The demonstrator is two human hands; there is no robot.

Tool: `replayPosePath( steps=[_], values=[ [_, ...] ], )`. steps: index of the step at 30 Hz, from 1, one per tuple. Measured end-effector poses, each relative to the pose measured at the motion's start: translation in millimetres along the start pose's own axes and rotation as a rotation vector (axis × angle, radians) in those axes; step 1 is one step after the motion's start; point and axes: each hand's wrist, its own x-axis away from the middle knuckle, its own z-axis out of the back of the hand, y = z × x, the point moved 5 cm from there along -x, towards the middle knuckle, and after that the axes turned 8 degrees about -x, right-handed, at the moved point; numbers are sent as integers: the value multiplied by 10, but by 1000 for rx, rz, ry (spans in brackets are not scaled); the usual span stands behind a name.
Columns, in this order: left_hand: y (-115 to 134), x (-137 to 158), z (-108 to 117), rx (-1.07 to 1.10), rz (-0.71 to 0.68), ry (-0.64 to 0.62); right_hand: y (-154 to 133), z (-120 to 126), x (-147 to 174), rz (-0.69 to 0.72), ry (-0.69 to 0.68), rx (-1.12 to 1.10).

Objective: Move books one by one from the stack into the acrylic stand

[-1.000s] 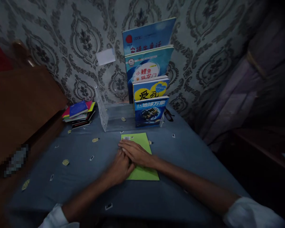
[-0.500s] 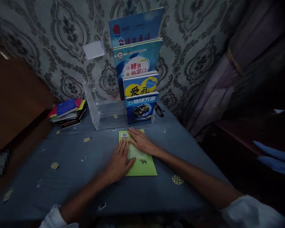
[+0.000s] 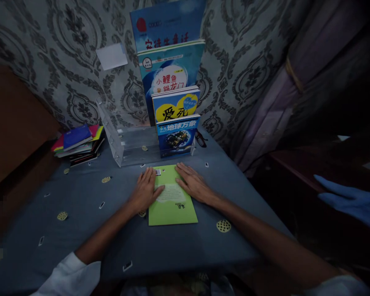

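Note:
A thin bright-green book (image 3: 169,216) lies flat on the table with a barcode and small print facing up. My left hand (image 3: 144,191) rests on its left edge, fingers stretched forward and the thumb over the cover. Along the upper right edge lies my right hand (image 3: 195,184), palm down with its fingers extended. Both hands are open and grip nothing. Just beyond the book stands a clear acrylic rack (image 3: 112,142), its right side filled with upright books in stepped rows, a blue one with a globe picture (image 3: 177,139) at the front.
A stack of books and booklets (image 3: 78,139) lies left of the rack. Dark glasses (image 3: 201,139) sit beside the rack's right end. The table's blue cloth (image 3: 89,226) carries a scattered pattern. A blue glove (image 3: 351,201) shows at the far right.
My left hand has slid to the book's left edge and my right hand toward its right edge, uncovering the middle of the cover. The whole view has shifted slightly.

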Motion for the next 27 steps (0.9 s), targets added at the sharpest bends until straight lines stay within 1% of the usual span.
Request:
replayPosePath(
  steps=[5, 10, 14, 21, 27],
  values=[
    [-38, -46, 21, -16, -1, 81, 19, 38, 12, -3, 27, -40],
    [1, -78, 132, -22, -57, 164, 7, 130, -1, 12, 115, -85],
    [70, -178, 166, 13, -132, 155, 4, 189, -16, 11, 144, -71],
    [281, -420, 119, 85, -288, 156, 27, 214, -11, -7, 140, -93],
    [446, -604, 92, 117, -365, 111, 15, 246, -12, -8, 141, -96]
  ],
)
